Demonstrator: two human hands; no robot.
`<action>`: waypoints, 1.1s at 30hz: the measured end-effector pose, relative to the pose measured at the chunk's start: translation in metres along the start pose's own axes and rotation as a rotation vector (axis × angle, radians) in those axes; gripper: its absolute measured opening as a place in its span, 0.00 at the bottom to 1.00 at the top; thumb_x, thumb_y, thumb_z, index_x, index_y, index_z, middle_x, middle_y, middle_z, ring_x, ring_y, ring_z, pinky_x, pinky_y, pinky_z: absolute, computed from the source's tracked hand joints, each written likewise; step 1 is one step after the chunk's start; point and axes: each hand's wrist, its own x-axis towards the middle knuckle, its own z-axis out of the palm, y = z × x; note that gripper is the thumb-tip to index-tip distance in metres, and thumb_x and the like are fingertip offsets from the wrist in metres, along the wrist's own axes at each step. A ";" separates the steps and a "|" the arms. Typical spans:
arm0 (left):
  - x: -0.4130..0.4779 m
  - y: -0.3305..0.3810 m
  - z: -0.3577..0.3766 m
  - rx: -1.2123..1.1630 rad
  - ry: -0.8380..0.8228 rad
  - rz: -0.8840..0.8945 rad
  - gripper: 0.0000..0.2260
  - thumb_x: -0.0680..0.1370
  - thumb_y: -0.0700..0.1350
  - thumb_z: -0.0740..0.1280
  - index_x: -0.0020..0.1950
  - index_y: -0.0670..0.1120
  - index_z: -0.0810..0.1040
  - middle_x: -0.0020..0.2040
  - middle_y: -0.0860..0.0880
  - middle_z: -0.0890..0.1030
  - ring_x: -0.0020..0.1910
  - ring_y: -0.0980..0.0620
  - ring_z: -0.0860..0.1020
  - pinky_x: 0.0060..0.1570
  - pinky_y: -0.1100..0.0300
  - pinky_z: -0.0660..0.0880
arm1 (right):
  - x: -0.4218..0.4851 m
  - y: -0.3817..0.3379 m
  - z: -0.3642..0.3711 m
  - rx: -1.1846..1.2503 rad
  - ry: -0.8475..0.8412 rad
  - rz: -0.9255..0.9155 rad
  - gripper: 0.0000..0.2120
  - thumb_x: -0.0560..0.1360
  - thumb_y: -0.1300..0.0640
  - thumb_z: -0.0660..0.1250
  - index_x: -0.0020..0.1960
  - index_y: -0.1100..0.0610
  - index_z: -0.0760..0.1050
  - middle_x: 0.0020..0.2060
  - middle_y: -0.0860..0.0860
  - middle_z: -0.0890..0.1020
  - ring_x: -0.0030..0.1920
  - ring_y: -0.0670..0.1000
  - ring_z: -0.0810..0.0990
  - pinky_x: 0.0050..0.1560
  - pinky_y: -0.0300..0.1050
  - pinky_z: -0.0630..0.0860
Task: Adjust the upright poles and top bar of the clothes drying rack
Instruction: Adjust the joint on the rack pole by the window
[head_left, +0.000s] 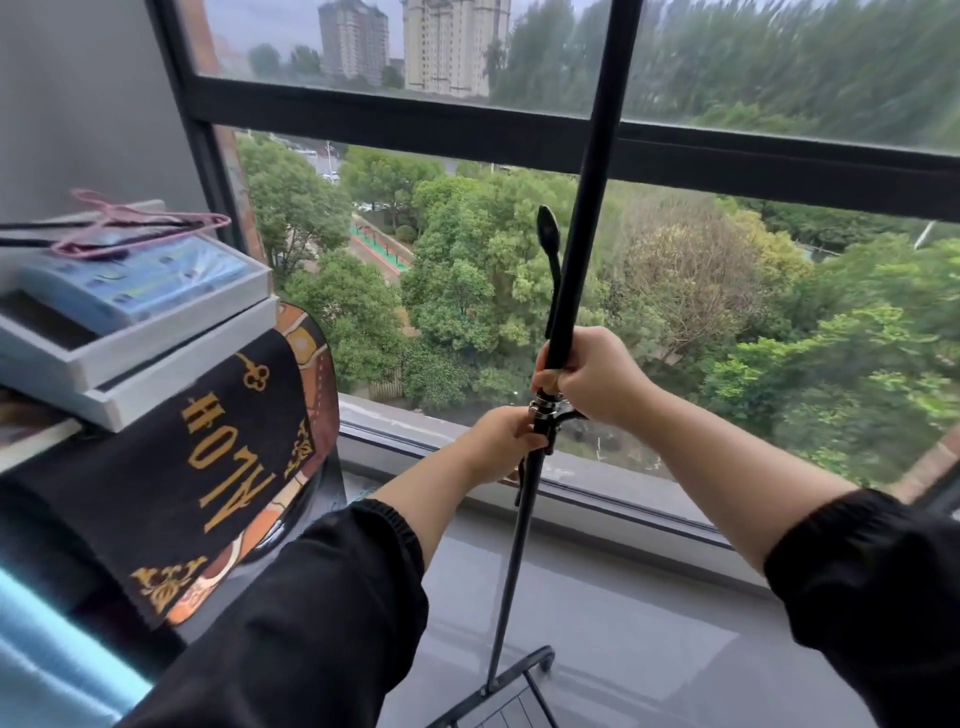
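At the centre of the frame, the black upright pole (582, 249) rises past the window frame (467, 117). The right hand (597, 376) is clamped around it just above the metal collar (545, 408); the left hand (498, 441) grips just below. The tube looks light, stiff and smooth, so it probably slips; gripping close to the collar seems wisest.

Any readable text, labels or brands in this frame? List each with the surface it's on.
"ALOH" in gold letters, upside down from this view, on the black cloth draped at left; it may run on under the boxes.
Light blue box on the stacked white boxes: printing too blurred to read.
Upright pole, its clamp and the rack base: no text visible.
Distant buildings: no legible signs.
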 end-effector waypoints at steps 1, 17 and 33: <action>0.003 -0.011 -0.018 0.004 0.026 -0.010 0.05 0.79 0.38 0.60 0.48 0.43 0.76 0.51 0.41 0.82 0.51 0.42 0.80 0.36 0.55 0.78 | 0.016 -0.010 0.014 0.000 -0.008 -0.008 0.04 0.71 0.69 0.68 0.41 0.62 0.78 0.40 0.57 0.84 0.46 0.54 0.83 0.51 0.49 0.81; -0.007 -0.112 -0.202 0.044 0.271 -0.156 0.09 0.80 0.41 0.60 0.55 0.41 0.77 0.50 0.43 0.81 0.49 0.44 0.78 0.47 0.52 0.73 | 0.154 -0.120 0.161 0.107 -0.208 -0.080 0.03 0.70 0.67 0.70 0.42 0.61 0.78 0.41 0.56 0.83 0.45 0.54 0.82 0.54 0.52 0.79; -0.075 -0.058 -0.081 0.208 0.303 -0.162 0.27 0.81 0.47 0.56 0.77 0.44 0.49 0.78 0.46 0.52 0.77 0.49 0.51 0.75 0.53 0.51 | 0.016 -0.040 0.063 0.046 -0.027 0.074 0.11 0.77 0.58 0.64 0.56 0.62 0.78 0.48 0.54 0.82 0.45 0.52 0.79 0.40 0.37 0.75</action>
